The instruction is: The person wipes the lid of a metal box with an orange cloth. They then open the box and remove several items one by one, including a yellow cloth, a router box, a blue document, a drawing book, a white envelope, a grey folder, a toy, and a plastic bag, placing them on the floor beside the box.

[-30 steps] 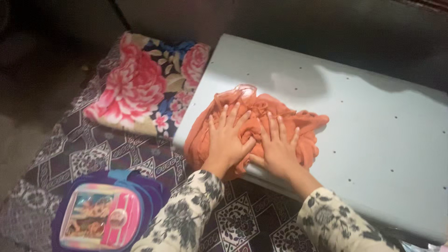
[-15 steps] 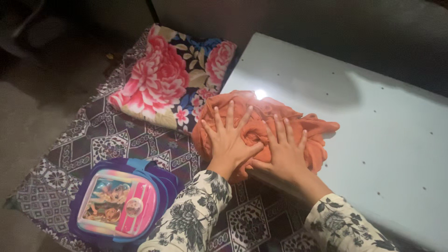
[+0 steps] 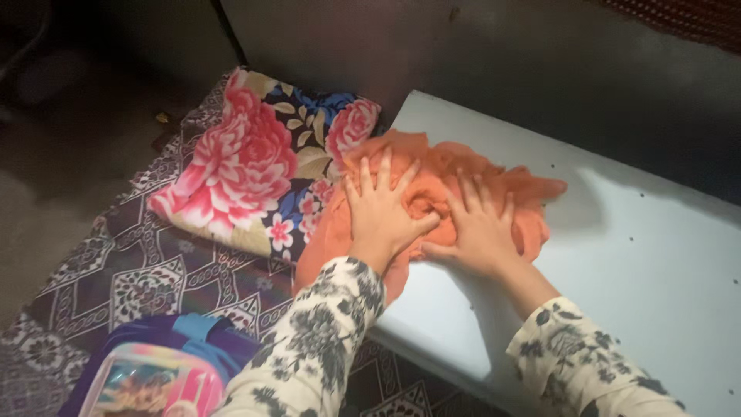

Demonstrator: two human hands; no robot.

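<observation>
A floral pillow (image 3: 255, 166) lies left of the hands, a blue backpack (image 3: 158, 371) below-left, both on a patterned mat (image 3: 123, 266).

Pale blue surface (image 3: 641, 255) bare to the right of the orange cloth (image 3: 455, 174), room to pass there. Left blocked: floral pillow (image 3: 255, 162) touching cloth edge. Backpack (image 3: 154, 371) near-left on patterned mat (image 3: 139, 270). Wall close behind.

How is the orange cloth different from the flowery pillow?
The orange cloth is plain and crumpled; the flowery pillow has pink roses and lies smooth. The cloth sits on the pale board under the left hand and right hand; the pillow lies untouched on the patterned mat. Both are fabric.
</observation>
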